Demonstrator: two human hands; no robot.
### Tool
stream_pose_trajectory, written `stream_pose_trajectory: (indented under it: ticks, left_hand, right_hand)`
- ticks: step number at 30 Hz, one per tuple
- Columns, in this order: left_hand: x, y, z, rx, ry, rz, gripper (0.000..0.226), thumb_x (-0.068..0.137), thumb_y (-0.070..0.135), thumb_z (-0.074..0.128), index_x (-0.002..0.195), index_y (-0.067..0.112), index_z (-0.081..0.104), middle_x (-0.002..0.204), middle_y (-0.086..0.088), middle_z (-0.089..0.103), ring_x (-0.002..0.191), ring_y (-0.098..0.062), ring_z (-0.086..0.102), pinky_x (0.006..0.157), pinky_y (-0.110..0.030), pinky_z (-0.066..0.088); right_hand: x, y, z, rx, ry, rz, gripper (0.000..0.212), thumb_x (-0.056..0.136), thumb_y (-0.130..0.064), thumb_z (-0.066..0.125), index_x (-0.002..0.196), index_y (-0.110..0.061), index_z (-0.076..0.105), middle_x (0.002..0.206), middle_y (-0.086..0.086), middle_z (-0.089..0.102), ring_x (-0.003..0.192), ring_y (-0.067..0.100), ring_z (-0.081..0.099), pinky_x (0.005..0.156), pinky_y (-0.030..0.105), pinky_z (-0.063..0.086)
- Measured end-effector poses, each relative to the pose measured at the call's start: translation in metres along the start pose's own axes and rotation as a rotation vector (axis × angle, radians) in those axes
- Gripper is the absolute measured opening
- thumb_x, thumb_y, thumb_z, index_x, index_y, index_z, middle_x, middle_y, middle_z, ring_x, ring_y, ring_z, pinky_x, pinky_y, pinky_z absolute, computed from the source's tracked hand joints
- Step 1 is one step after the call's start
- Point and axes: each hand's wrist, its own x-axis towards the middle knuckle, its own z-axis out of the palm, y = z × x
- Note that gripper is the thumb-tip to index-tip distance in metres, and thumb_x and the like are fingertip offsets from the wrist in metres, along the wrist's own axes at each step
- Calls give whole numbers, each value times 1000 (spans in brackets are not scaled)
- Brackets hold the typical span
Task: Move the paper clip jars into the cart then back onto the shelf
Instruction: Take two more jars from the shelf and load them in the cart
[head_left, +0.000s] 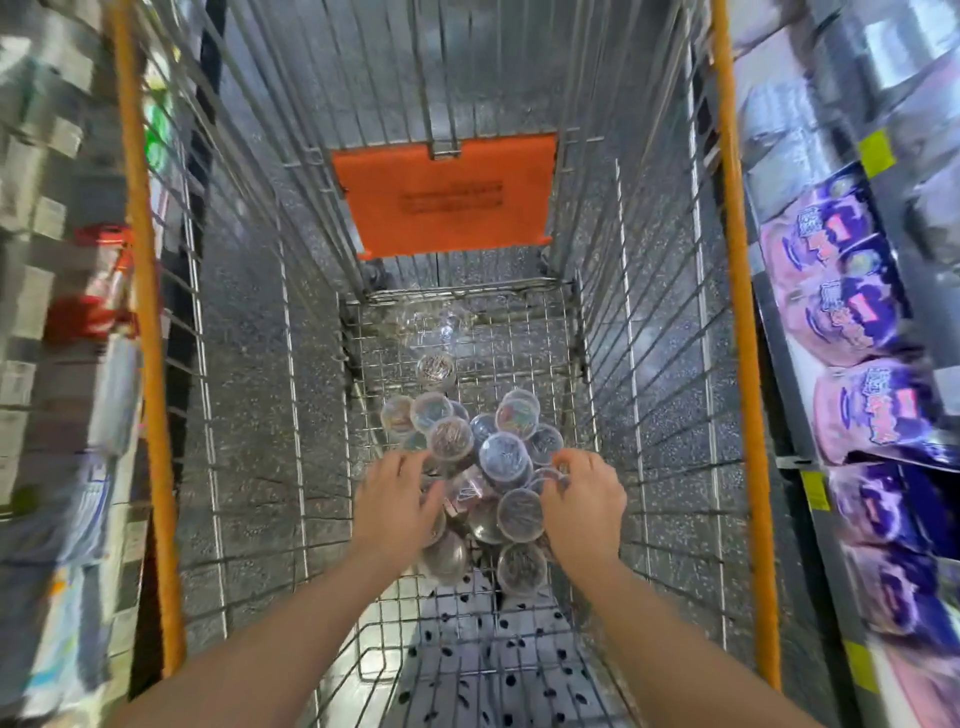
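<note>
Down in the wire cart (322, 525), paper clip jars (503, 456) pile between the hands. Left hand (399, 506) spreads over them; right hand (586, 505) curls its fingers against one, grip unclear.

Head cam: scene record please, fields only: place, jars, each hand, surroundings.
place: looking down into a wire cart
paper clip jars: clear, heaped on the cart floor
stray jar: just beyond the heap, toward the far end
left hand: fingers spread on the heap's left side
right hand: fingers curled at the heap's right side; grip unclear
orange flap: at the cart's far end
purple packets: on the shelf to the right, blurred
</note>
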Motion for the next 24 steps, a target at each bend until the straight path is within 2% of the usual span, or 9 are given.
stream_pose_trajectory:
  ticks: [3,9,11,14,16,18,20,22,24]
  left_hand:
    - [5,8,-4,-24,33,2,46,93,44,40,133,21,42,122,5,49,114,-11,44,102,-35,38]
    - [9,12,-6,12,7,7,48,92,43,44,135,22,38,132,5,43,123,-12,38,109,-36,30]
    - [12,12,-2,38,-53,-9,56,89,49,47,137,23,33,134,3,40,124,-14,38,109,-40,29]
    - [21,12,7,100,-159,-1,67,83,62,48,139,30,28,137,0,38,123,-18,41,108,-45,31]
    - [27,12,12,105,-300,1,75,80,67,48,143,37,21,145,-4,31,124,-23,43,107,-44,31]
    - [34,15,14,12,-421,-26,82,75,73,49,143,42,17,151,-6,24,123,-28,47,102,-45,39]
    - [44,16,16,-102,-473,-42,84,71,75,51,142,42,24,149,-6,33,118,-27,51,99,-43,43]
    - [53,15,18,-148,-509,-65,82,68,75,53,139,40,34,140,-4,46,113,-25,55,96,-37,44]
    - [59,10,20,-155,-531,-92,83,64,79,51,136,40,40,130,-10,54,108,-29,58,93,-39,47]
  right_hand:
    - [9,-11,-5,32,2,-20,23,92,-19,53,114,-23,59,109,-10,59,104,9,49,98,29,29]
    - [26,-25,-9,45,-2,-70,17,93,-19,51,105,-23,61,100,-9,64,93,12,54,89,31,31]
    - [34,-27,-6,12,-67,-50,22,93,-20,49,113,-23,58,107,-5,62,94,15,54,86,31,30]
    - [54,-27,3,-124,-179,-46,41,93,-15,45,132,-28,46,129,4,49,106,26,53,90,38,36]
    - [68,-27,9,-238,-257,-101,55,91,-9,48,139,-34,36,142,6,36,118,30,46,96,42,37]
    - [83,-29,12,-344,-363,-210,73,87,-1,52,144,-39,26,153,4,20,133,32,29,106,48,33]
    - [98,-31,13,-435,-443,-296,86,83,3,55,146,-41,17,157,1,7,140,31,15,111,51,27]
    - [111,-33,14,-523,-503,-367,90,82,1,59,147,-42,13,158,-1,-1,143,30,7,113,51,20]
    - [122,-32,17,-584,-551,-438,93,80,4,59,147,-43,13,158,-3,-4,144,29,1,114,51,15]
